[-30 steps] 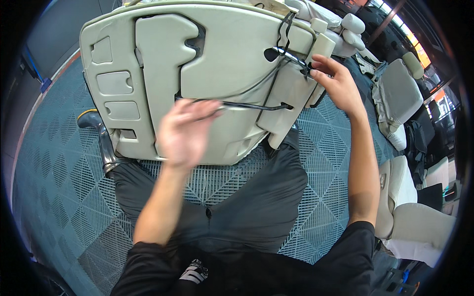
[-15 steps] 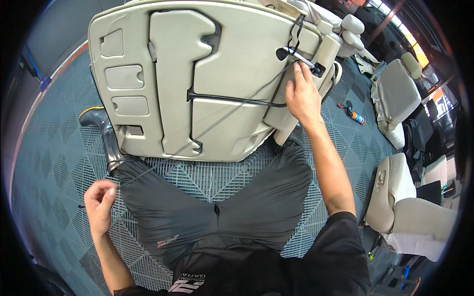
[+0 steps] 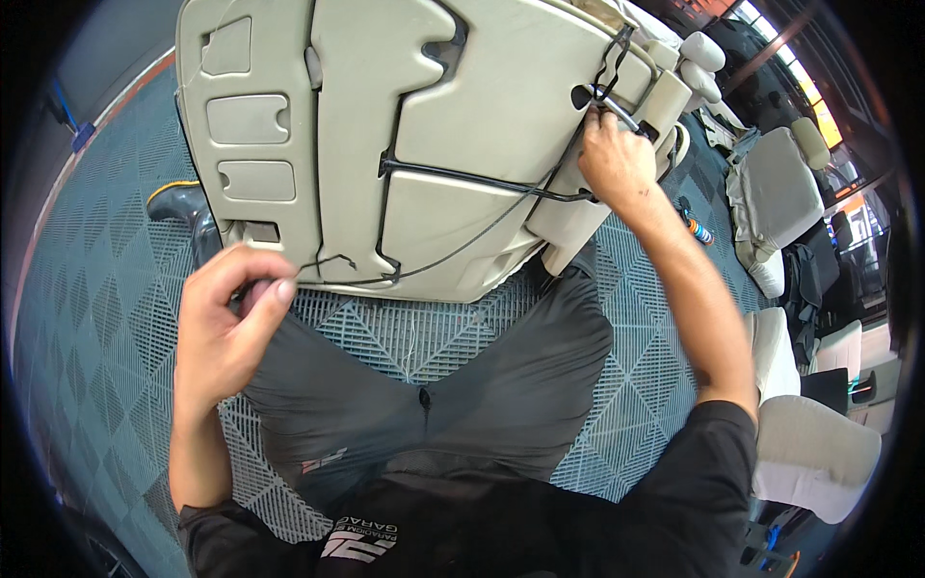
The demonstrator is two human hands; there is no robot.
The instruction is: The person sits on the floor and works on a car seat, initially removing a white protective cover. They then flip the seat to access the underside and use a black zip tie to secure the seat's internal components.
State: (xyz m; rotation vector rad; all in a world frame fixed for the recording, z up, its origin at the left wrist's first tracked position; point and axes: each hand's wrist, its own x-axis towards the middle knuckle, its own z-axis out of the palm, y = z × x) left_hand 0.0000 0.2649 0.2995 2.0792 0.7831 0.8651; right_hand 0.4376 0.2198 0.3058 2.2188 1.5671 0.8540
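Left hand: has risen from beside the knee to the seat's lower edge, thumb and forefinger pinching a thin thread.
Seat back shell: beige, propped before the knees, long axis slanting up-right.
Right hand: stays at the black wire frame, fingers curled around its upper-right end.

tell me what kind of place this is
Probably a car-upholstery or seat-repair workshop. A large beige moulded seat foam with black wires lies across the person's lap, more pale seat cushions are stacked to the right, and the floor is teal interlocking grid tiles.
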